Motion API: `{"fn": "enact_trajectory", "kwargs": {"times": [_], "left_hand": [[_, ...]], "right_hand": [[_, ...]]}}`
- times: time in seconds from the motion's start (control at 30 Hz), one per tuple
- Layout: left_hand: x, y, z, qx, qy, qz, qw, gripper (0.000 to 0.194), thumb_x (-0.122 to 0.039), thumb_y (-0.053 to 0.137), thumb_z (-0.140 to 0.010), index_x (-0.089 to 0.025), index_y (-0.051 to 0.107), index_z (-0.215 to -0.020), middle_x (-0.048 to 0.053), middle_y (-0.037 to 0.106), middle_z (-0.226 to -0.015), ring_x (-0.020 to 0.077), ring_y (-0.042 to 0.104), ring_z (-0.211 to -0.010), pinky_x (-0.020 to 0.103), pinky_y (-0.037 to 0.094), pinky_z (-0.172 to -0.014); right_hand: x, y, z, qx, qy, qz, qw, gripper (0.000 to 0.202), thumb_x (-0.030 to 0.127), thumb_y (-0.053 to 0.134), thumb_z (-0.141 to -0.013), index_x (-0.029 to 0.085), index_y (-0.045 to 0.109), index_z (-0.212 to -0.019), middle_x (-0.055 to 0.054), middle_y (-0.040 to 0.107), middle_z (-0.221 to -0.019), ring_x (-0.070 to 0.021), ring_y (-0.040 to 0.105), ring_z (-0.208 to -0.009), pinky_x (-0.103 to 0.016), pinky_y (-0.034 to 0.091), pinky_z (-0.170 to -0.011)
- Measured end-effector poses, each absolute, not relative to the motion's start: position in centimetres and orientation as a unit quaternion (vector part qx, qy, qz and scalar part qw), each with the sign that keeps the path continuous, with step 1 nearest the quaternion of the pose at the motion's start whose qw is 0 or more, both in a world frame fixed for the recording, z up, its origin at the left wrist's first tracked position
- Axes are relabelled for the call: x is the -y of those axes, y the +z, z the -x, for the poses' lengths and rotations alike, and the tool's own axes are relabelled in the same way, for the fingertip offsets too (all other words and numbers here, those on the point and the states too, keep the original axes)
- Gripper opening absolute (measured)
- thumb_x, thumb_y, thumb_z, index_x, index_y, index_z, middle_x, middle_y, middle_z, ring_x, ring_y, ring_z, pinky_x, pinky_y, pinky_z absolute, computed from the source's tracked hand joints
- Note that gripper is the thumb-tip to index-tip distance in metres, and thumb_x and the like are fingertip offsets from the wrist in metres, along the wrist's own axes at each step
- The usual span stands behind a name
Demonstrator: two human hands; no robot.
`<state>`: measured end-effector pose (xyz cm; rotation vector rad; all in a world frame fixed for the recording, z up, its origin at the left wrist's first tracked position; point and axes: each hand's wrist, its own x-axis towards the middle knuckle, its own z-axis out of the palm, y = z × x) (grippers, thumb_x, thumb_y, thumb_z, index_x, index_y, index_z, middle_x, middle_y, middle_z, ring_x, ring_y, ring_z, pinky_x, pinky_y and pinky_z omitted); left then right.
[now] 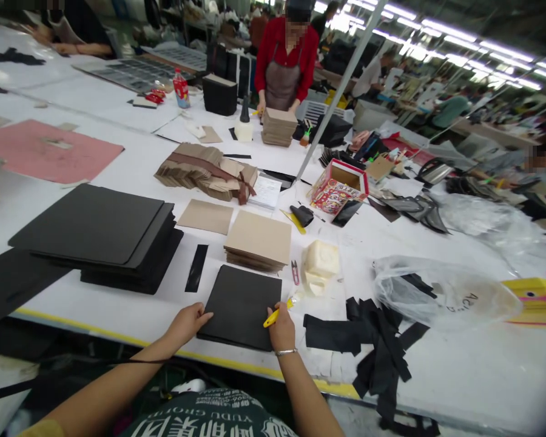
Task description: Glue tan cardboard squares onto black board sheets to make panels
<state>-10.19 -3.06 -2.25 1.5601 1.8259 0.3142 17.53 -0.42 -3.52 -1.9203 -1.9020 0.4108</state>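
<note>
A square black panel (243,306), seemingly on a thin stack, lies flat in front of me at the table's edge. My left hand (188,325) has its fingers closed at the panel's left edge. At the right edge, my right hand (282,331) is closed around a yellow-handled brush (273,317), its pale tip pointing away from me. Just beyond the panel sits a stack of tan boards (259,237). Red-handled thread snips (295,272) and a cut-open whitish plastic container (321,261) stand to the right of that stack. A narrow black strip (196,268) lies left of the panel.
Large black sheets (95,221) are piled at left. Loose black strips (377,340) and a clear plastic bag (441,291) lie at right. Farther back are a strapped bundle of tan pieces (204,170), a red patterned box (339,188), a slanting pole (337,103) and a person in red (286,67).
</note>
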Motion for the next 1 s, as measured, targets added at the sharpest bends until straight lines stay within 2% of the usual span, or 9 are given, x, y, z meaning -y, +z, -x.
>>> {"fn": "enact_trajectory", "kwargs": {"times": [0.13, 0.23, 0.37, 0.43, 0.5, 0.57, 0.67, 0.83, 1.0], "left_hand": [[2.8, -1.6, 10.2, -0.704, 0.064, -0.625, 0.332, 0.027, -0.042, 0.049, -0.077, -0.019, 0.044, -0.064, -0.001, 0.051, -0.057, 0.0140, 0.050, -0.057, 0.024, 0.032, -0.055], [3.0, -0.2, 9.8, -0.700, 0.051, -0.674, 0.230, 0.018, -0.035, 0.050, -0.078, -0.017, 0.051, -0.080, 0.004, 0.058, -0.076, 0.0178, 0.054, -0.071, 0.027, 0.037, -0.062], [3.8, 1.5, 7.5, -0.560, 0.096, -0.816, 0.109, 0.017, -0.022, 0.042, -0.084, -0.018, 0.053, -0.097, 0.009, 0.056, -0.103, 0.0203, 0.050, -0.097, 0.033, 0.037, -0.082], [4.3, 1.6, 5.7, -0.429, 0.104, -0.890, 0.115, 0.022, -0.022, 0.039, -0.085, -0.020, 0.053, -0.102, 0.008, 0.054, -0.113, 0.0188, 0.047, -0.106, 0.032, 0.034, -0.089], [4.7, 1.0, 4.1, -0.326, 0.096, -0.932, 0.124, 0.028, -0.025, 0.041, -0.085, -0.022, 0.051, -0.111, 0.008, 0.051, -0.122, 0.0192, 0.042, -0.114, 0.034, 0.029, -0.095], [4.9, 0.1, 3.0, -0.290, 0.086, -0.945, 0.125, 0.035, -0.026, 0.044, -0.083, -0.023, 0.047, -0.118, 0.008, 0.048, -0.127, 0.0209, 0.038, -0.119, 0.039, 0.025, -0.099], [5.1, -1.2, 2.6, -0.295, 0.086, -0.943, 0.130, 0.040, -0.022, 0.041, -0.083, -0.022, 0.043, -0.123, 0.008, 0.047, -0.129, 0.0219, 0.036, -0.122, 0.044, 0.019, -0.101], [5.3, -2.0, 3.0, -0.316, 0.085, -0.930, 0.167, 0.044, -0.019, 0.037, -0.085, -0.022, 0.038, -0.128, 0.006, 0.045, -0.132, 0.0215, 0.031, -0.125, 0.049, 0.009, -0.104], [5.4, -1.5, 3.1, -0.321, 0.072, -0.926, 0.186, 0.050, -0.021, 0.038, -0.084, -0.023, 0.031, -0.133, 0.006, 0.038, -0.137, 0.0223, 0.025, -0.128, 0.054, 0.004, -0.104]], "right_hand": [[0.0, -3.2, -17.8, 0.691, 0.148, 0.684, 0.181, 0.027, 0.043, 0.038, -0.085, 0.018, 0.047, -0.092, -0.003, 0.058, -0.070, -0.0164, 0.057, -0.060, -0.024, 0.038, -0.054], [-0.1, -2.1, -18.5, 0.697, 0.125, 0.689, 0.152, 0.036, 0.048, 0.041, -0.083, 0.017, 0.051, -0.096, -0.006, 0.061, -0.073, -0.0176, 0.058, -0.059, -0.024, 0.037, -0.051], [-0.8, 1.6, -19.3, 0.693, 0.102, 0.674, 0.234, 0.044, 0.047, 0.040, -0.084, 0.016, 0.051, -0.113, -0.011, 0.062, -0.095, -0.0199, 0.060, -0.078, -0.027, 0.043, -0.062], [-1.5, 3.8, -18.6, 0.685, 0.177, 0.638, 0.305, 0.041, 0.045, 0.038, -0.085, 0.017, 0.052, -0.112, -0.010, 0.061, -0.101, -0.0180, 0.059, -0.082, -0.027, 0.045, -0.066], [-2.3, 5.5, -16.8, 0.654, 0.309, 0.605, 0.334, 0.039, 0.045, 0.037, -0.085, 0.017, 0.057, -0.104, -0.006, 0.063, -0.086, -0.0142, 0.058, -0.068, -0.025, 0.045, -0.059], [-3.0, 6.3, -14.1, 0.618, 0.445, 0.569, 0.310, 0.036, 0.046, 0.043, -0.082, 0.016, 0.059, -0.095, -0.002, 0.060, -0.068, -0.0111, 0.054, -0.053, -0.022, 0.043, -0.050], [-3.5, 5.5, -10.3, 0.613, 0.559, 0.504, 0.240, 0.031, 0.043, 0.052, -0.075, 0.016, 0.062, -0.089, 0.001, 0.058, -0.060, -0.0092, 0.049, -0.046, -0.019, 0.040, -0.043], [-4.1, 2.6, -8.0, 0.679, 0.578, 0.429, 0.148, 0.024, 0.037, 0.054, -0.073, 0.019, 0.066, -0.083, 0.002, 0.061, -0.062, -0.0085, 0.051, -0.049, -0.018, 0.039, -0.044], [-6.9, 0.9, -8.0, 0.679, 0.513, 0.489, 0.190, 0.024, 0.037, 0.051, -0.074, 0.020, 0.066, -0.082, 0.003, 0.060, -0.058, -0.0091, 0.053, -0.048, -0.018, 0.040, -0.046]]}}
